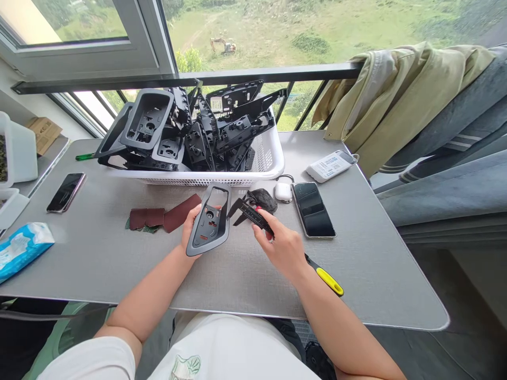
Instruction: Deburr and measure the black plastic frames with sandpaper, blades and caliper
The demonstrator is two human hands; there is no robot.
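Note:
A grey plastic trim panel (219, 238) with a recessed, holed middle is held up off the table in my left hand (190, 227). My right hand (282, 240) grips a black caliper (251, 212), its jaws apart and pointing left at the panel's right edge. Whether the jaw tips touch the panel I cannot tell. Behind the caliper sits a dark crumpled bundle (264, 199). Pieces of brown sandpaper (152, 216) lie left of my left hand. A yellow-and-black handled tool (329, 281) lies partly hidden beneath my right forearm.
A white basket (273, 158) heaped with black and grey plastic parts (198, 126) stands at the back. Phones (315, 208) (66, 192), a white earbud case (282, 192), a white power bank (330, 165) and a blue packet (26, 248) lie around. Trousers (412, 89) hang at right.

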